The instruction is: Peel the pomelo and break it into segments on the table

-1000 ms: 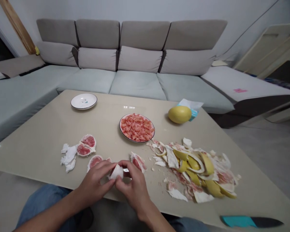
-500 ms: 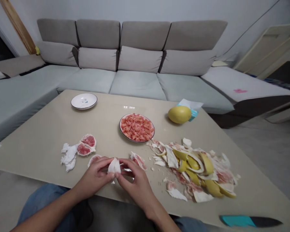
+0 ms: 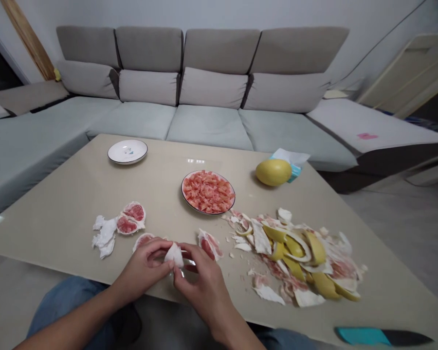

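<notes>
Between my two hands, over the table's near edge, is a whitish pomelo segment (image 3: pixel 174 254) with its membrane on. My left hand (image 3: pixel 148 262) pinches it from the left, thumb and fingers closed on it. From the other side my right hand (image 3: pixel 200 272) grips it with bent fingers. Just behind my left hand lies a partly hidden pomelo piece (image 3: pixel 143 240). Beyond it sit cut pomelo pieces with red flesh (image 3: pixel 131 218). Another pomelo segment (image 3: pixel 209 244) rests right of my right hand. A plate (image 3: pixel 184 195) heaped with peeled pink pulp (image 3: pixel 209 190) stands farther back.
Peels and membranes (image 3: pixel 295 257) are piled on the right. A knife with a turquoise handle (image 3: pixel 363 336) lies at the near right edge. A whole pomelo (image 3: pixel 273 172) sits by a tissue pack (image 3: pixel 295 172). White scraps (image 3: pixel 105 236) and a white plate (image 3: pixel 127 151) are left.
The segment has turned slightly in my fingers, and my right thumb has shifted a little lower and away from the left thumb. The things on the table stay in place.
</notes>
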Available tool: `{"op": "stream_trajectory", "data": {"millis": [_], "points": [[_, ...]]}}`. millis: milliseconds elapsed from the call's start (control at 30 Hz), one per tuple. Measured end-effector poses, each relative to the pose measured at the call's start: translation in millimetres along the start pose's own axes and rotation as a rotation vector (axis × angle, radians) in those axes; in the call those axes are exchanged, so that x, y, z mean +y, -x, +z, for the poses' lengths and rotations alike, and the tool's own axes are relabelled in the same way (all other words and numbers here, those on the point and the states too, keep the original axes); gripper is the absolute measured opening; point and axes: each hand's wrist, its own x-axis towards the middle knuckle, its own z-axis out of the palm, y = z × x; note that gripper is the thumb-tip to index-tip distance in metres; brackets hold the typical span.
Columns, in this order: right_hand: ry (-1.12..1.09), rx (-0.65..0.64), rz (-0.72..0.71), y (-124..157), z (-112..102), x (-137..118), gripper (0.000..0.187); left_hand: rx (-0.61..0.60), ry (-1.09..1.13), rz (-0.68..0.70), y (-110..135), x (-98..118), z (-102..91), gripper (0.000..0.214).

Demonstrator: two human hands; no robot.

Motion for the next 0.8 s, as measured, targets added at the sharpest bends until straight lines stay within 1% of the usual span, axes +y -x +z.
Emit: {"op": "stream_trajectory", "data": {"millis": [267, 467, 567, 700, 800], "points": [[-0.007, -0.056, 0.053, -3, -5, -2, 0.035, 0.01, 0.015, -0.06, -2, 4, 0.8, 0.027], [0.02, -0.079, 0.039, -3, -4, 0, 0.036, -0.012, 0.007, -0.085, -2, 4, -0.4, 0.026], [0.05, -0.062, 0.031, -2, -1, 0, 0.034, -0.012, -0.025, -0.092, -2, 2, -0.2, 0.025], [0.131, -0.008, 0.012, 1, 4, -1, 0.03, -0.015, -0.096, -0.05, -1, 1, 2.0, 0.022], [0.182, 0.014, -0.007, 4, 6, -2, 0.031, -0.014, -0.114, -0.038, 0, 1, 5.1, 0.022]]}}
